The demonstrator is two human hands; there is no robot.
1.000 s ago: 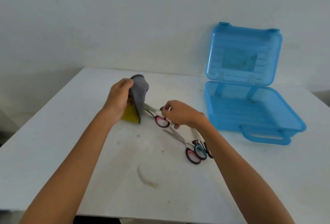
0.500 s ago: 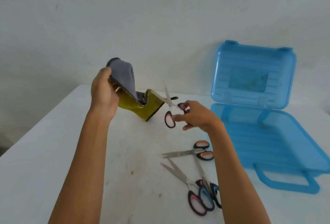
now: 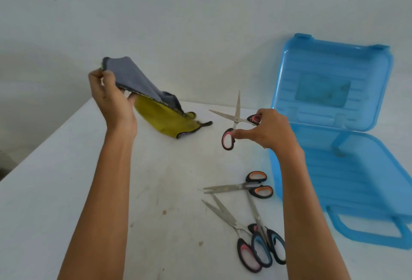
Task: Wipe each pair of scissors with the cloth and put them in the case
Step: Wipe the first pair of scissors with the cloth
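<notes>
Aloft and well apart: cloth [image 3: 138,83] in left hand [image 3: 111,99], open pink scissors [image 3: 234,121] in right hand [image 3: 269,132].

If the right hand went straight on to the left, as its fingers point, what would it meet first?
Probably the cloth that the left hand holds up: the open pink-handled scissors in the right hand lead, and one blade tip is near the cloth's lower corner. Depth is unclear.

A white table [image 3: 44,201], flecked with what may be dirt, meets a pale wall [image 3: 200,23].
</notes>
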